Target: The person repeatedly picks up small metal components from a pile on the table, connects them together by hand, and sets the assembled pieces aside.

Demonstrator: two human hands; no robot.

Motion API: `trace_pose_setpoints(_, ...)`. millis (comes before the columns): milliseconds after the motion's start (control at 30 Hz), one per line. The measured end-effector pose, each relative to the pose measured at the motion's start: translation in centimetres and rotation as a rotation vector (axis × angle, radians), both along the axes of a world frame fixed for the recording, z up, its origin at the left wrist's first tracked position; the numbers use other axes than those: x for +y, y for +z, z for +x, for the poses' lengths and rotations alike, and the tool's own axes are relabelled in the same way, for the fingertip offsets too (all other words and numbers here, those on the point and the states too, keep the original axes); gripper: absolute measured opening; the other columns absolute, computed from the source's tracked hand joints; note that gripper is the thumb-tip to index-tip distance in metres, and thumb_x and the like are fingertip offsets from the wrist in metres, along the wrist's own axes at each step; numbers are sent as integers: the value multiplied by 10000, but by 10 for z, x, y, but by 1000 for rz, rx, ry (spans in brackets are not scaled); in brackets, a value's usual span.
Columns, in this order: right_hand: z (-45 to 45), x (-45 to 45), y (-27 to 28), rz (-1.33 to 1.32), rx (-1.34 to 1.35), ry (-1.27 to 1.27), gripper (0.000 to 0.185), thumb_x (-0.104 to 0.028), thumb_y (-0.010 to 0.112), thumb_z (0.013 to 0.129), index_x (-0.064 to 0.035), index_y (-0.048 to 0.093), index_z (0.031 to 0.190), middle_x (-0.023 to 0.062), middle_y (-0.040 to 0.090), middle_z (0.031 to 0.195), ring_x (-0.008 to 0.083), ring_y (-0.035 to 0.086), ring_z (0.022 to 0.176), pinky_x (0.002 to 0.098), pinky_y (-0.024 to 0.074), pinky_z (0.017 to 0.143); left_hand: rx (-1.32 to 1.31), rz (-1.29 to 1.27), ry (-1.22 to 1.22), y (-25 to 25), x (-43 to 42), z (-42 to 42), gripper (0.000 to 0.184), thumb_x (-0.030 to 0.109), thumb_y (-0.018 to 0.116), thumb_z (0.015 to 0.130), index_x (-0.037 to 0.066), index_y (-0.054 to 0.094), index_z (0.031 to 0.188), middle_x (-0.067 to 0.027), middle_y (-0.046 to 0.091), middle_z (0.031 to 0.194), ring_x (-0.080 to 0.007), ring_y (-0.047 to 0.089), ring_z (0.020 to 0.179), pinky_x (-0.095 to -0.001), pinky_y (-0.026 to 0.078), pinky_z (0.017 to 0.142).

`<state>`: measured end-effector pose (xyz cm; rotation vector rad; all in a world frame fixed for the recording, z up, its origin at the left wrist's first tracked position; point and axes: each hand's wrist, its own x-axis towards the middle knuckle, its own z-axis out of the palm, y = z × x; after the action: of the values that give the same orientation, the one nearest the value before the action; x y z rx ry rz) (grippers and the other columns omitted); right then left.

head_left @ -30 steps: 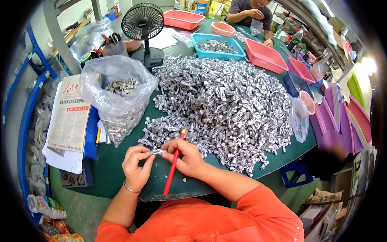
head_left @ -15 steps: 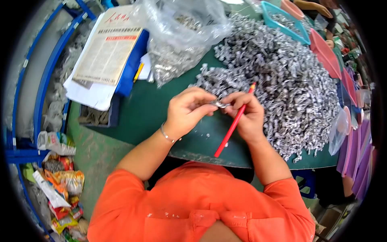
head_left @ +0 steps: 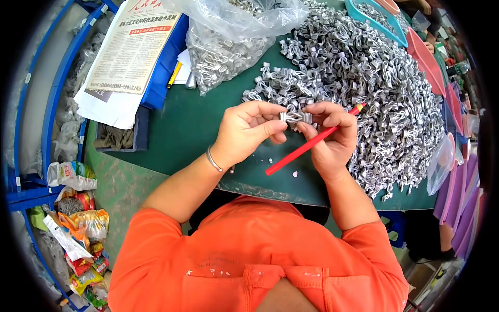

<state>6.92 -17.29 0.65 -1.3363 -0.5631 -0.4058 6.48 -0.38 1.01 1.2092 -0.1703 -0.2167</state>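
A metal clip [head_left: 294, 118] spanned crosswise at the near edge of the heap [head_left: 387, 106], one end pinched by the left hand [head_left: 244, 129], the other by the right hand [head_left: 333, 139], which also gripped a red pencil [head_left: 297, 153].

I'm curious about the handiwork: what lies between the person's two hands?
In the head view, a grey looped piece bridges the left hand and right hand, with a red pencil slanting below it.

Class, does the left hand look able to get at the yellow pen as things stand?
Probably yes: bare green tabletop leads to the yellow pen, beside the clear bag. The left hand, though, would likely have to let go of the metal piece first.
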Motion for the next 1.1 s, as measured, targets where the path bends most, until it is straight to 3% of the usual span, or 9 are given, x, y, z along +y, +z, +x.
trace_pose_setpoints(200, 0, -1, -3, 16, 295, 82, 253, 108, 610, 730, -35, 418, 811, 147, 558, 963, 130, 542, 799, 242, 469, 695, -215, 17, 79, -1, -4, -6, 214, -62, 595, 774, -59, 567, 987, -90, 600, 872, -149, 622, 729, -237, 528, 639)
trace_pose_setpoints(433, 1, 1, -4, -62, 285, 97, 248, 110, 609, 731, -37, 422, 802, 133, 560, 953, 117, 532, 763, 230, 458, 685, -387, 95, 97, -2, -3, -5, 219, -67, 586, 779, -57, 560, 997, -92, 598, 880, -147, 616, 730, -240, 526, 647)
trace_pose_setpoints(600, 0, 1, -2, -141, 55, -68, 292, 111, 644, 697, -41, 420, 808, 130, 555, 926, 114, 529, 723, 226, 455, 656, 185, -172, -53, -3, -1, 0, 238, 23, 538, 846, -57, 513, 1069, -114, 601, 877, -158, 619, 731, -254, 523, 641)
trace_pose_setpoints(800, -3, 2, -2, -250, -151, 35, 311, 49, 705, 668, -34, 435, 800, 158, 581, 893, 149, 570, 687, 242, 477, 597, 468, -303, -214, 1, -2, 5, 282, 187, 454, 907, -28, 511, 1080, -110, 603, 893, -178, 623, 710, -301, 548, 611)
trace_pose_setpoints(867, -1, -2, 6, -232, -198, 13, 292, 19, 709, 677, -26, 442, 789, 170, 594, 869, 183, 575, 689, 263, 480, 608, 581, -393, -296, 7, 8, 15, 255, 210, 458, 907, -3, 528, 1028, -91, 588, 851, -153, 595, 645, -256, 508, 514)
trace_pose_setpoints(933, 0, -4, 8, -211, -146, -82, 258, 34, 677, 703, -25, 441, 791, 166, 595, 850, 181, 568, 678, 262, 473, 604, 374, -160, -110, 14, 24, 26, 143, 175, 573, 850, 53, 556, 923, -25, 523, 727, -98, 466, 547, -179, 330, 439)
trace_pose_setpoints(1000, 0, -5, 5, -157, -45, -136, 210, 44, 632, 747, -24, 440, 797, 149, 591, 831, 162, 559, 675, 251, 461, 604, -179, 688, 178, 13, 34, 42, 166, 104, 668, 756, 32, 574, 873, -28, 516, 727, -133, 492, 599, -228, 390, 502)
trace_pose_setpoints(1033, 0, -4, 5, -142, -16, -137, 203, 44, 629, 752, -23, 441, 791, 143, 592, 826, 154, 557, 671, 247, 458, 599, -180, 695, 176, 6, 36, 45, 166, 104, 668, 756, 32, 574, 873, -28, 516, 727, -133, 492, 599, -228, 390, 502)
trace_pose_setpoints(1100, 1, -3, 5, -125, 10, -139, 197, 43, 626, 756, -22, 443, 784, 137, 592, 820, 146, 555, 667, 243, 456, 594, -581, 1085, 169, -7, 38, 49, 200, 53, 703, 681, 10, 578, 832, -53, 514, 742, -172, 508, 650, -266, 422, 593)
